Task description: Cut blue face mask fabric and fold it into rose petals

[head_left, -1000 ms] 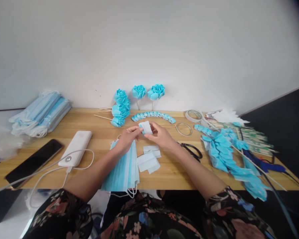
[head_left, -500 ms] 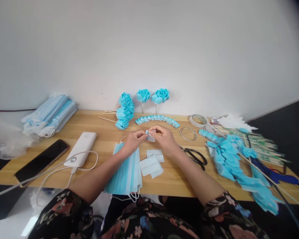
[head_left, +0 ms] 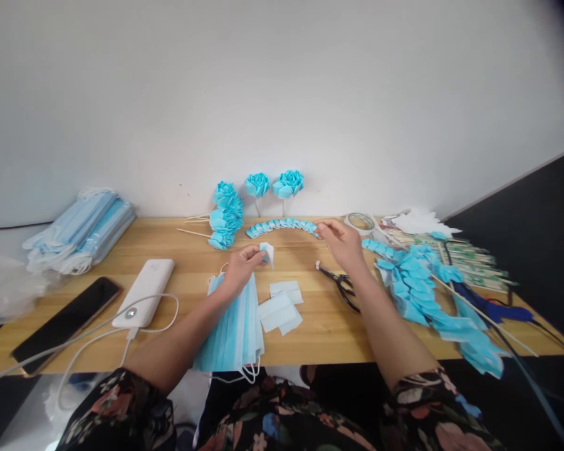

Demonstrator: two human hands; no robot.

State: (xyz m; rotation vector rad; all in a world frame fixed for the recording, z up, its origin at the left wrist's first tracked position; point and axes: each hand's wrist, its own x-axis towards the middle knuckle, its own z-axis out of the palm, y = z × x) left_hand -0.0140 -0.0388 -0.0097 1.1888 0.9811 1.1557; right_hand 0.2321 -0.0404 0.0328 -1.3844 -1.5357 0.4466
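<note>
A small folded blue-and-white piece (head_left: 269,254) is held up over the middle of the table (head_left: 324,338), pinched between the thumb and fingers of the left hand (head_left: 242,269), with much of it sticking out toward the right. The right hand (head_left: 346,244) is apart from it, its fingers drawn nearly together at the right end of a curved row of folded blue pieces (head_left: 282,223); whether they grip that end cannot be told. Below the held piece lie some loose pale rectangles (head_left: 282,307), overlapping one another. Just to their left is a fanned stack of blue masks (head_left: 230,332), partly under the left forearm. Black-handled scissors (head_left: 343,287) lie near the right wrist, partly hidden by the arm, with a scrap of white at the tip. Behind the curved row, two blue flowers (head_left: 288,184) stand on stems by the wall, and more flowers (head_left: 225,219) lie to their left. A roll of tape (head_left: 360,220) sits beyond the right hand, and strung blue petals (head_left: 413,282) spread over the table's right side. Farther left are a white power bank (head_left: 145,291), a dark phone (head_left: 68,322) and a pile of masks (head_left: 82,228).
</note>
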